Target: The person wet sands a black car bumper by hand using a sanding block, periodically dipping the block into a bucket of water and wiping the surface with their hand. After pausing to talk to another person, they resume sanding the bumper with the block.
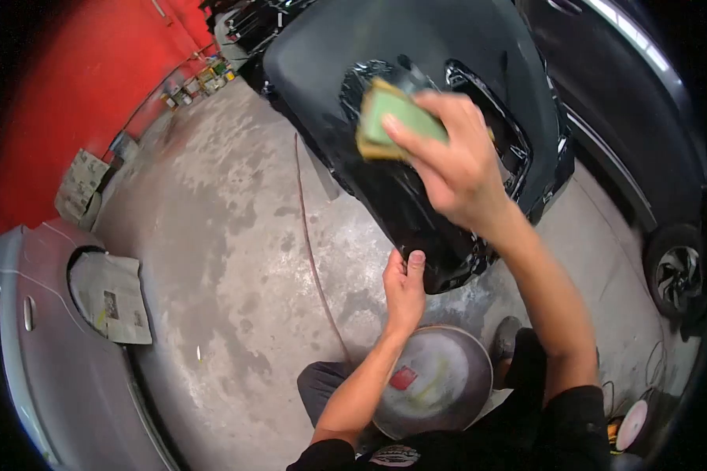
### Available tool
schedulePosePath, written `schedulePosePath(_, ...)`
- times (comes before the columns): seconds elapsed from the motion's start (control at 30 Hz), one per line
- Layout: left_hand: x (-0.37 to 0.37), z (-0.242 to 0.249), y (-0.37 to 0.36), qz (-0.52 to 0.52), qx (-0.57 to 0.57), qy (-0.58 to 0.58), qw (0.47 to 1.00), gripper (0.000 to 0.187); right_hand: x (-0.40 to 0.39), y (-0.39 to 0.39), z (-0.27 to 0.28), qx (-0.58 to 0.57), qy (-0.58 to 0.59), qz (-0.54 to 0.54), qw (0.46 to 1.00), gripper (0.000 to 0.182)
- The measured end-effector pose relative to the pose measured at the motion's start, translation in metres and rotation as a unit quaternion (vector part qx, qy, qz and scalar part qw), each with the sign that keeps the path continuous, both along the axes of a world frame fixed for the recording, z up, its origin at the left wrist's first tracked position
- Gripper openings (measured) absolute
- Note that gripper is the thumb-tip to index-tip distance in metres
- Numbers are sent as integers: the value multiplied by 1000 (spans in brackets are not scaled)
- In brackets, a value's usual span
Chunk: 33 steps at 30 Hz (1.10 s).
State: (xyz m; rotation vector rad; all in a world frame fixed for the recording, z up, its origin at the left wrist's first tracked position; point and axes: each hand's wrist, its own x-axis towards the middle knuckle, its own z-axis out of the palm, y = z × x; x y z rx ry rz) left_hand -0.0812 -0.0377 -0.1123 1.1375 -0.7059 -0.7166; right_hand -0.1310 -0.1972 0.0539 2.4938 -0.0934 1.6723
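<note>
Head view, L to R: L hand [405, 292] has thumb & fingers closed on the lower edge of the black panel [326, 59], prob. to steady it, w/ a basin [481, 369] below, handy for drips. R hand [457, 153] grips a green pad [404, 118] by its sides, over the panel's wet face; blur hides whether pad & panel touch.
</note>
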Motion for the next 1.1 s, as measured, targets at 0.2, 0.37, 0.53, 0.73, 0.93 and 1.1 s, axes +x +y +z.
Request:
schedulePosePath(0.2,4,-2,2,-19,37,7,999,44,-13,17,-14,46,-2,-15,999,41)
schedulePosePath(0.37,-1,-9,2,5,3,22,1000,42,14,-8,12,2,-4,-19,1000,51)
schedulePosePath(0.53,0,9,6,0,30,5,1000,40,-11,12,-11,40,10,0,999,50)
schedulePosePath(0.73,8,-13,5,-27,74,12,997,41,17,-6,7,25,-23,-23,999,48)
schedulePosePath(0.93,0,-1,0,8,0,-3,1000,45,-3,-1,-3,-4,-10,-11,1000,51)
schedulePosePath(1.1,6,-12,5,-12,30,10,999,48,8,6,0,23,-20,-30,999,51)
